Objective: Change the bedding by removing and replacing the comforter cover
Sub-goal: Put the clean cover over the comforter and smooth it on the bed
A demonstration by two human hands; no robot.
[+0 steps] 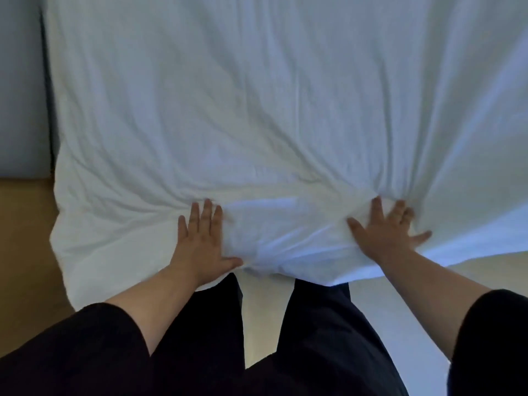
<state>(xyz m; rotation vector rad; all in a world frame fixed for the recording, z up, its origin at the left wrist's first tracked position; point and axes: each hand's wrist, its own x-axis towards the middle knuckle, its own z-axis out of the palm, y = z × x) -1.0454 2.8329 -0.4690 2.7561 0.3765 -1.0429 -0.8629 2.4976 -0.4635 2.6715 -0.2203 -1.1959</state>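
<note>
A white comforter in its cover (271,104) lies spread over the bed and fills most of the view, wrinkled toward its near edge. My left hand (200,241) lies flat on that near edge with straight fingers pointing away from me. To the right, my right hand (388,230) presses flat on the same edge with its fingers spread. Creases in the fabric fan out from both hands. The near hem hangs over my dark-trousered legs (314,338).
A grey wall or panel (20,95) stands at the left of the bed. A tan floor (25,238) shows at the lower left. Pale floor (414,304) shows below the comforter's edge at the right and between my legs.
</note>
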